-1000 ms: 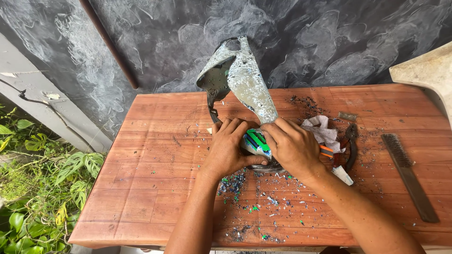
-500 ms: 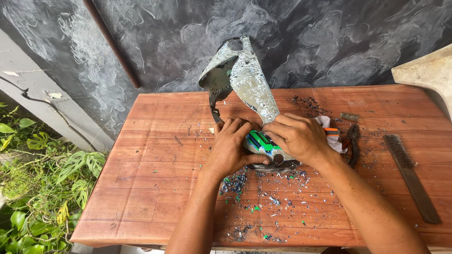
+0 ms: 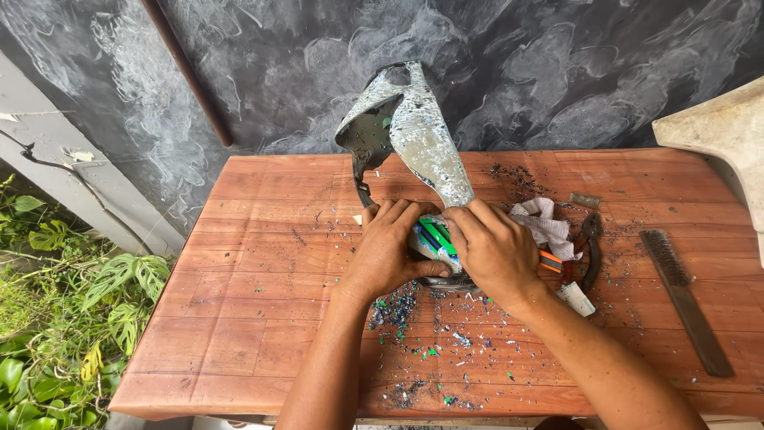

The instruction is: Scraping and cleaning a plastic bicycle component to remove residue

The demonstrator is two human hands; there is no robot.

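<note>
Little had shifted: our left hand and right hand kept their grip pinched around the scraped panel's green-striped lower end, upright on the flake-strewn wooden counter beside a rag.

— Bright, even daylight; soft, short shadows under the hands on the wooden table.
— Any glare?
— Mild sheen on the scraped panel at upper centre; pale slab at upper right nearly washed out.
— Sharp?
— Crisp at centre. Slight wide-angle bending toward the edges; foliage at lower left a bit soft.
</note>
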